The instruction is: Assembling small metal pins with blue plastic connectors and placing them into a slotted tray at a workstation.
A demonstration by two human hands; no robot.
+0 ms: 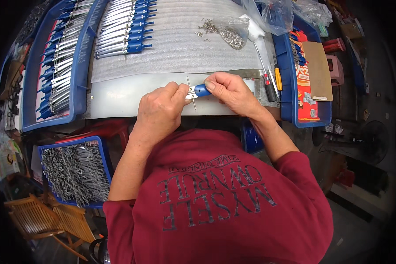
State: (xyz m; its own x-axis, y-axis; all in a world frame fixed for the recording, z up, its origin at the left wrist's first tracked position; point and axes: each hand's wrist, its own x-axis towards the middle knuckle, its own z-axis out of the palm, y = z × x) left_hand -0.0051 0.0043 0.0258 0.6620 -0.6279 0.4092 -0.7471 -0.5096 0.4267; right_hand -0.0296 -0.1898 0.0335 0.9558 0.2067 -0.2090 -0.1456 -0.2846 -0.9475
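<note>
Over the pale board at the table's front edge, both hands grip one slim metal part with a blue end. My left hand is closed around its silver side, hiding most of that length. The thumb and fingers of my right hand pinch the blue end. Between the hands a thin metal rod sticks out crosswise on both sides of the part. Similar blue-ended parts lie in a neat row on the foam sheet beyond my left hand.
A blue bin of similar parts stands left; another blue bin holds parts and cardboard at right. Small screws lie beside a plastic bag. Screwdrivers lie near the right bin. A crate of grey metal pieces stands lower left.
</note>
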